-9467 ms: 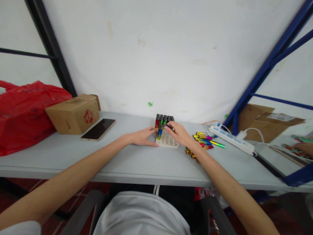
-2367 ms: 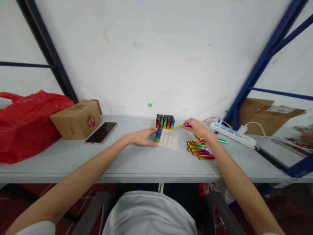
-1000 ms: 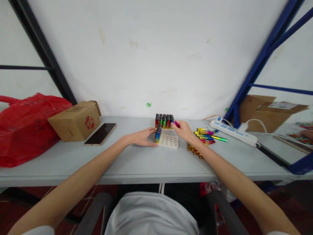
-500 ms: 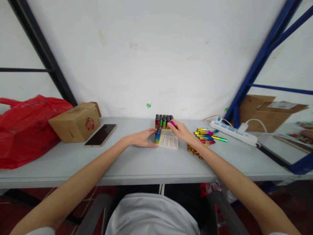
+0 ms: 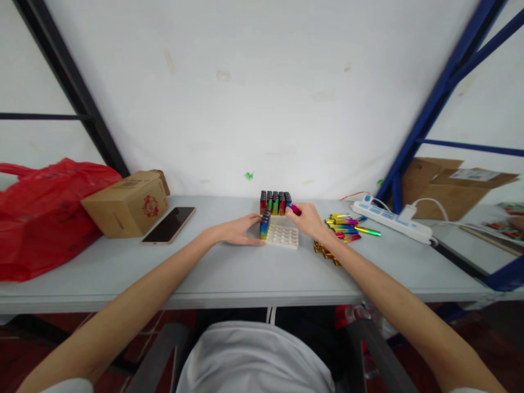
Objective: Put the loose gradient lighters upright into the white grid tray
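In the head view a white tray (image 5: pixel 284 237) with rows of round hollows lies on the table. Along its left side stands a row of shiny blue-and-yellow tubes (image 5: pixel 265 228) with dark tops. My left hand (image 5: pixel 235 230) rests at that side, thumb and fingers spread, fingertips at the tray's edge. My right hand (image 5: pixel 306 218) is closed on a shiny purple tube (image 5: pixel 295 209), above the tray's back right. Just behind the tray, a block of upright red, green and blue tubes (image 5: pixel 275 203) with black tops stands in rows.
Loose coloured tubes (image 5: pixel 346 228) and a group of gold tubes (image 5: pixel 325 252) lie by my right forearm. Further right is a white power strip (image 5: pixel 391 221) with cables. Leftward are a phone (image 5: pixel 169 225), a cardboard box (image 5: pixel 126 204) and a red plastic bag (image 5: pixel 53 213).
My right hand has shifted slightly right with the purple tube, showing more of the standing block's right end. My left hand and the tray have stayed put.
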A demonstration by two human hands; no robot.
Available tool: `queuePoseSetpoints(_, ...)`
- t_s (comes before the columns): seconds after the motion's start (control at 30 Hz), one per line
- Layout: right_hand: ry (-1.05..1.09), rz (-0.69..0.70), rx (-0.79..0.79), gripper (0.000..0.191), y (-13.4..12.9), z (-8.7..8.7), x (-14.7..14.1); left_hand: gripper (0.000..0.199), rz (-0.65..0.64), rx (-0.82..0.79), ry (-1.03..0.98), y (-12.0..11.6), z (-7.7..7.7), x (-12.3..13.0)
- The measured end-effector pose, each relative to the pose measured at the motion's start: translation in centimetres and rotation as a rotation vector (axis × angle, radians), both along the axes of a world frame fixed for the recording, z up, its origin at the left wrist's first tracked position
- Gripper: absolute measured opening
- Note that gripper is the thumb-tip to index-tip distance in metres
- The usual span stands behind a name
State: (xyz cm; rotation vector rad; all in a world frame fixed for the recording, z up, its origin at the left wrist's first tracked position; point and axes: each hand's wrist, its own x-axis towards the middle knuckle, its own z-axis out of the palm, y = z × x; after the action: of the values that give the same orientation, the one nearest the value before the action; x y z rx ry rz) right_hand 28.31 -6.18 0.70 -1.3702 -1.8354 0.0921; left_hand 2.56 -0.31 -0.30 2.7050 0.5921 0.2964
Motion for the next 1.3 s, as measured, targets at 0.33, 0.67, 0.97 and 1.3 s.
queuePoseSetpoints(0.33, -0.116, 0.119, -0.016, 0.033, 0.2, -0.1, 0.0, 0.081, 0.003, 0.015, 0.005, -0.1, 0.1, 0.0)
queuePoseSetpoints(0.67, -0.199, 0.251, -0.061, 0.048, 0.1, -0.6, 0.0, 0.079, 0.009, 0.011, 0.006, 0.0, -0.1, 0.0)
queuePoseSetpoints(0.97, -0.077, 0.263, -0.169, 0.039, 0.4, -0.7, 0.0, 0.081, 0.002, 0.029, 0.012, 0.3, -0.3, 0.0)
queuePoseSetpoints(1.3, -0.417, 0.199, -0.098, 0.027, 1.5, -1.0, -0.8, 0.079, 0.005, 0.005, 0.013, -0.1, 0.0, 0.0)
